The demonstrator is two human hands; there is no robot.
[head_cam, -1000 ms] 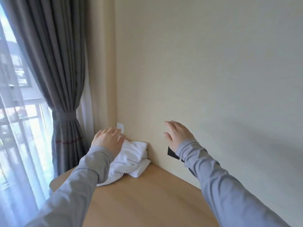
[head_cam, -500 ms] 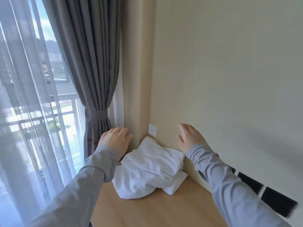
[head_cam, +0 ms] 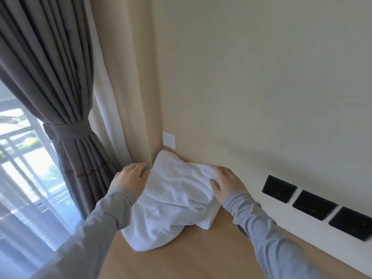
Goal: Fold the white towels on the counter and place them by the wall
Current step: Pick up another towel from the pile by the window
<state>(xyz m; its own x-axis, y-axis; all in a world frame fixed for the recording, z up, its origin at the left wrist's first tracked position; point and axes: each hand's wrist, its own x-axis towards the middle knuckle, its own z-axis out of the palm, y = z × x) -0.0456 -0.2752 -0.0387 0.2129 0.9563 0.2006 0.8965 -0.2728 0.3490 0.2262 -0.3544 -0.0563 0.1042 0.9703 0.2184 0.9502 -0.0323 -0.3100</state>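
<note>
A rumpled pile of white towels [head_cam: 171, 202] lies on the wooden counter [head_cam: 201, 256], pushed into the corner against the beige wall [head_cam: 251, 87]. My left hand [head_cam: 129, 177] lies at the pile's left edge with straight fingers, close to the corner. At the pile's upper right edge, my right hand [head_cam: 226, 183] rests flat on the cloth, fingers straight and thumb spread. Neither hand grips any cloth. Grey sleeves cover both forearms.
A tied grey curtain [head_cam: 66, 121] and sheer drape hang left of the counter in front of a window. A white wall plate [head_cam: 169, 139] sits just above the towels. Three black sockets [head_cam: 314, 205] line the wall to the right.
Both hands have come down from hovering beside the towel pile and now touch its left and right edges. The view has moved closer to the corner and tilted down.
</note>
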